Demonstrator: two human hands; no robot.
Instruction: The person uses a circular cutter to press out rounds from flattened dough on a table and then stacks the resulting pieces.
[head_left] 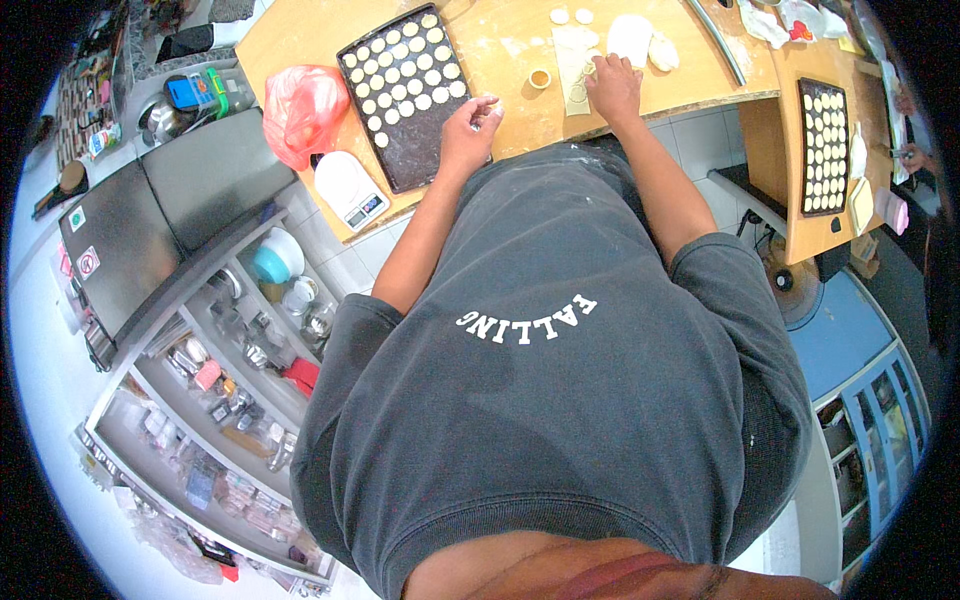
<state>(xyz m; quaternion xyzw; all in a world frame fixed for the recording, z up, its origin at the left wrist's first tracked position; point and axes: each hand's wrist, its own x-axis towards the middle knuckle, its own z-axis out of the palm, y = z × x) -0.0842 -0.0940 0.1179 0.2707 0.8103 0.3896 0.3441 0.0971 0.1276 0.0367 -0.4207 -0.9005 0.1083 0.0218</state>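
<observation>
On the counter [522,118], a flattened dough strip [573,65] lies beneath the right hand [613,90], whose forearm stretches forward, fingers bent downward. The left hand [470,138] curls narrowly beside a dark tray [415,155] of dough rounds [402,85]; whether either hand grips anything cannot be told.

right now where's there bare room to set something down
Bare table lies between the tray by the left hand and the cup; that tray's near end has space too. Crowded: around the right hand, with dough strip and lumps, and left of the tray, with bag and scale.
</observation>
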